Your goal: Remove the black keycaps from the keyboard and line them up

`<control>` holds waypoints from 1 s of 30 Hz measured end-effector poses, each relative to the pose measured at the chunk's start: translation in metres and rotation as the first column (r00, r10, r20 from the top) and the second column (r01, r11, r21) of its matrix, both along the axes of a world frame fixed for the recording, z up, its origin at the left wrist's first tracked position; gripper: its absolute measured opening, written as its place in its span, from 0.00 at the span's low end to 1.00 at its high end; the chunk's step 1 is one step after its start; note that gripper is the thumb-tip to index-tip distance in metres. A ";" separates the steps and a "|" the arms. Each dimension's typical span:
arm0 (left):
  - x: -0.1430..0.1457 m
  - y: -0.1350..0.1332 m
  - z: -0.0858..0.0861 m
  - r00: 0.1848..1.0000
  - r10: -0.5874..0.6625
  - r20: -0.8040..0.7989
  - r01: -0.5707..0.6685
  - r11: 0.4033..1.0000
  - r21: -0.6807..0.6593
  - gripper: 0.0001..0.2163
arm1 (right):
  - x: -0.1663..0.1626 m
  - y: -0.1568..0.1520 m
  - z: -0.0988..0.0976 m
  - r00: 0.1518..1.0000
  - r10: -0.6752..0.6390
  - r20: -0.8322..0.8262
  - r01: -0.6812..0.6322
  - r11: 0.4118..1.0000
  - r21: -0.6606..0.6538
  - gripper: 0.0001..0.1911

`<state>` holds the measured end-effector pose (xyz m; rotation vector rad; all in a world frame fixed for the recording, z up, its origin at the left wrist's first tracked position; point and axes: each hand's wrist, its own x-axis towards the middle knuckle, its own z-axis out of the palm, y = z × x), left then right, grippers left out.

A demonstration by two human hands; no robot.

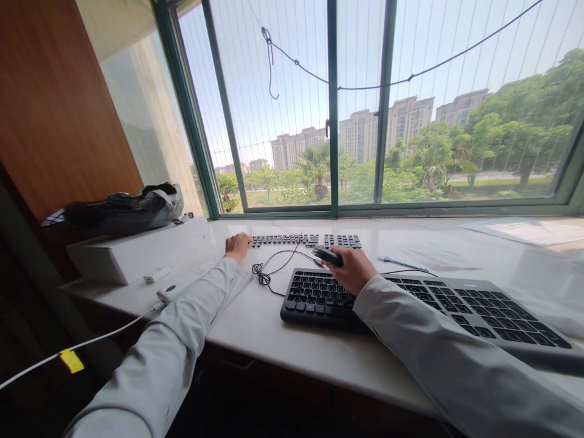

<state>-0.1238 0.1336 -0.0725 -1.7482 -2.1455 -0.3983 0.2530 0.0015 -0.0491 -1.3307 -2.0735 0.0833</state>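
Observation:
A black keyboard (pixel 449 298) lies on the white counter, most of its key places showing as bare sockets. Dark caps remain along its lower left row. Loose keycaps (pixel 285 239) are laid out in rows behind it. My left hand (pixel 238 247) is at the left end of these rows, fingers curled down; what they pinch, if anything, is hidden. Over the keyboard's upper left part, my right hand (pixel 352 267) is closed around a small black tool (pixel 328 255) with a pale, see-through tip pointing left. The keyboard's dark cable (pixel 262 275) lies bundled between my hands.
A thin blue stick-like tool (pixel 405 264) lies behind the keyboard. On the left, a white box (pixel 118 255) carries a dark bag-like bundle (pixel 128 210). A white device with a cable (pixel 171 292) is near my left sleeve. Papers (pixel 524 231) lie back right, below the window.

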 end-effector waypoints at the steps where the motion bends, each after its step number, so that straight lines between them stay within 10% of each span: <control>1: 0.000 0.000 0.000 1.000 0.010 -0.001 -0.010 1.000 -0.002 0.11 | 0.000 0.000 0.000 1.000 0.002 0.003 -0.002 1.000 -0.001 0.07; 30: -0.007 0.002 0.000 0.990 0.141 0.011 -0.140 0.990 -0.028 0.14 | 0.000 -0.002 -0.001 0.999 0.030 0.011 -0.030 1.000 -0.002 0.08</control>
